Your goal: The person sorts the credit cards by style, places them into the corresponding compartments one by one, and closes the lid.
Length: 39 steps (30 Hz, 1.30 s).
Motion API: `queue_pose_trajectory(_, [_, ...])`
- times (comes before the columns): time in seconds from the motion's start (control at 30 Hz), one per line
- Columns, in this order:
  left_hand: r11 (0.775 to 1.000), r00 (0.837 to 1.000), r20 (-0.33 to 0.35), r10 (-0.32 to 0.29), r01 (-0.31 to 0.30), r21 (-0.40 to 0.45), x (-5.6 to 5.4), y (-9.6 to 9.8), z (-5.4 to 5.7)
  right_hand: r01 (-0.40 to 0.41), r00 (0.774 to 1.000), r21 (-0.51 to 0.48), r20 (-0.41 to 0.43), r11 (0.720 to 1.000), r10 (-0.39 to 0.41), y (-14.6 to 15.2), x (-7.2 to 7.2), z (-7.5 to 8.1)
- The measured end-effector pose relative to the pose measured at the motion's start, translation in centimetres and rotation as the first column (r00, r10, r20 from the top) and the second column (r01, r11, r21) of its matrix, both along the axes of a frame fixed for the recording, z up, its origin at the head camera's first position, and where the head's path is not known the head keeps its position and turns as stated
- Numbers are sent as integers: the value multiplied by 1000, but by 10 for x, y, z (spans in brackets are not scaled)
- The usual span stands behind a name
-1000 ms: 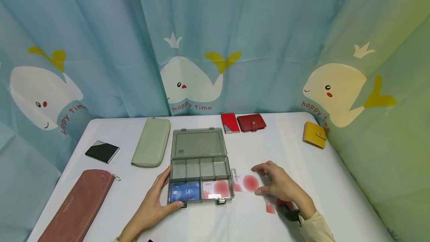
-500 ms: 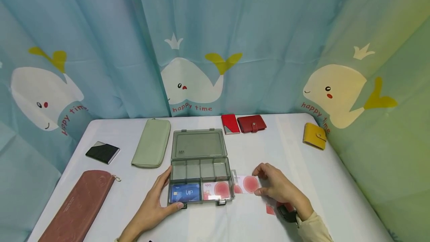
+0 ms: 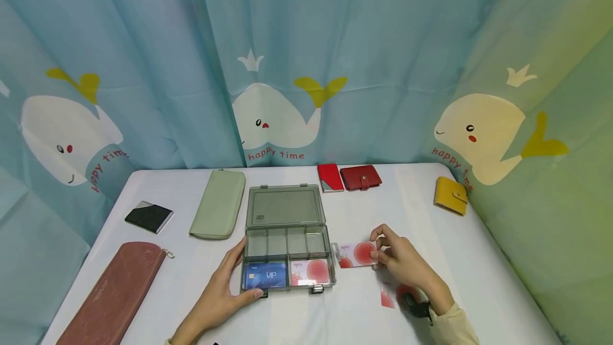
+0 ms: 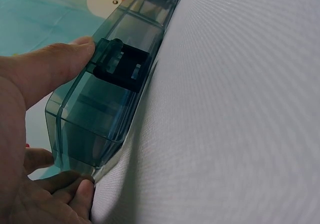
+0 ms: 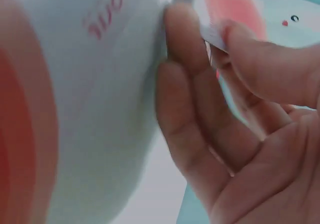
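A grey see-through plastic storage box [image 3: 286,206] lies with its lid swung back. Its front compartments hold a blue VIP card [image 3: 265,276] and a pink-and-white card [image 3: 310,272]. My left hand [image 3: 215,292] holds the box's front left corner, thumb beside a latch [image 4: 122,64] in the left wrist view. Right of the box, my right hand [image 3: 407,262] pinches another pink-and-white card [image 3: 354,254] between thumb and fingers, slightly raised at its right end. Below my right wrist lies one more pink-and-white card [image 3: 387,297], partly hidden; it looms blurred in the right wrist view.
To the left lie a black card case [image 3: 148,218], a sage-green wallet [image 3: 217,204] and a long brownish-red wallet [image 3: 112,292]. Along the back are a red card case [image 3: 330,177] and a dark red wallet [image 3: 361,177]. A yellow wallet [image 3: 450,196] sits near the right edge.
My right hand was hovering with parted fingers around the card's right end; now it pinches the card and has raised that end from the table. My left hand stays on the box.
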<state>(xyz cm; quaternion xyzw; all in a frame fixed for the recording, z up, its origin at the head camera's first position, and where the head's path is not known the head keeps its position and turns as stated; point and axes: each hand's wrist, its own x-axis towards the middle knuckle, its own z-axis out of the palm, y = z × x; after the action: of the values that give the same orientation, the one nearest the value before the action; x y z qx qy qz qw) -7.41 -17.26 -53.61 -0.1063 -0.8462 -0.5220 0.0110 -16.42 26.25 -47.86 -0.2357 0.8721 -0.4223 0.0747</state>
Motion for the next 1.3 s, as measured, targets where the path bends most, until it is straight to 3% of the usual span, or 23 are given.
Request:
queue_pose_trajectory(0.23, [1000,1000,-7,2,-2,-9,0,0,0,26,997,-139,-69,990,-35,8,-2,4])
queue_pose_trajectory(0.4, [1000,1000,-5,3,-3,-14,-1,0,0,-16,998,-276,56,961,33,3,-3,11])
queue_pose_trajectory(0.57, [1000,1000,3,3,-3,-9,-1,0,0,-76,976,-358,163,931,142,-14,3,13])
queue_pose_trajectory(0.83, [1000,1000,1,3,-3,2,0,0,1,-193,963,-280,130,940,236,-48,15,3])
queue_pose_trajectory(1.3, [1000,1000,-21,-3,4,3,-1,0,-1,-181,981,-200,33,963,191,-74,21,-8])
